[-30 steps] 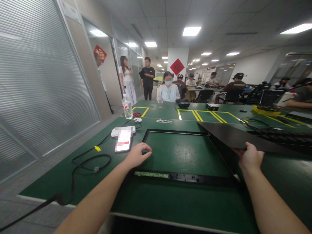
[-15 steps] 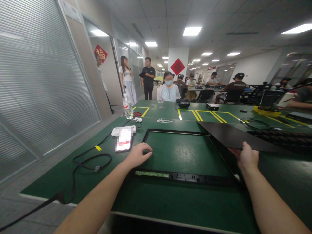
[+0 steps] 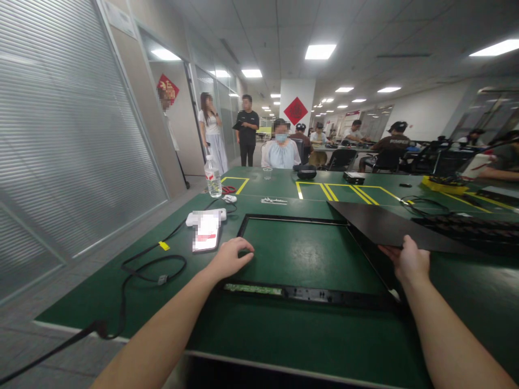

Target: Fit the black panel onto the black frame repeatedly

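A rectangular black bezel frame (image 3: 332, 295) lies on the green table in front of me, with a green circuit strip (image 3: 253, 289) along its near bar. My left hand (image 3: 232, 258) is on the frame's left side, fingers curled over the bar, thumb and forefinger slightly apart; the fingertips are partly hidden. In my right hand (image 3: 411, 260) is the near edge of a thin flat black panel (image 3: 385, 224), thumb on top and fingers beneath. The panel is tilted above the frame's right side and reaches out past it to the right.
Left of the frame lie a lit phone (image 3: 206, 237), a white device (image 3: 219, 215) and a looped black cable (image 3: 154, 258). A water bottle (image 3: 212, 177), red-handled scissors (image 3: 228, 189) and a caliper-like tool (image 3: 273, 201) are farther back. A masked person (image 3: 280, 151) sits across the table.
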Tool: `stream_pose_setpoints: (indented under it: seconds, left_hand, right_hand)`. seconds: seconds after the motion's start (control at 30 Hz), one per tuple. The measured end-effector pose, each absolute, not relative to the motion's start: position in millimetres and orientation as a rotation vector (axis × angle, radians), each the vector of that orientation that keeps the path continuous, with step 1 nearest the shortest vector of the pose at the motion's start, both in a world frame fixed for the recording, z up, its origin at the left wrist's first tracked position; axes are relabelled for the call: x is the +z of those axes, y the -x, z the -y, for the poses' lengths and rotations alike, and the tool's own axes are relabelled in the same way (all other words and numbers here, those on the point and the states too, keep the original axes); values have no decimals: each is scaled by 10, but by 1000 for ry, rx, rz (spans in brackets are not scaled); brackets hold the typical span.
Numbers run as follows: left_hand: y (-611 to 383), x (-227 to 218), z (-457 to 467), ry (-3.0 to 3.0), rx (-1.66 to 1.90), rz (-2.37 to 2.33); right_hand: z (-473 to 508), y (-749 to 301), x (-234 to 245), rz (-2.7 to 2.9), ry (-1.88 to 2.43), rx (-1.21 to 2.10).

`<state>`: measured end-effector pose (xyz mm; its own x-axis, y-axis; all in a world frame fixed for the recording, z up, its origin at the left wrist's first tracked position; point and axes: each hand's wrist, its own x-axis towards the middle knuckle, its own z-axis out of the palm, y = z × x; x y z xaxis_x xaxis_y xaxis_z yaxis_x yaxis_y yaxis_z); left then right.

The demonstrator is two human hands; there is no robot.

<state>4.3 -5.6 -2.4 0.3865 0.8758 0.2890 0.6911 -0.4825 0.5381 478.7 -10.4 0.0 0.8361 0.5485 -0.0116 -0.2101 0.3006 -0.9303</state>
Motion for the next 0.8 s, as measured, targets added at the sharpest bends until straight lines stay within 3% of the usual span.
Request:
stream_pose_setpoints:
  seconds: [0.8]
  left_hand:
    - [-50, -23, 56, -2318, 786, -1362]
  right_hand:
    - [124, -4776, -24, 345, 1068, 622]
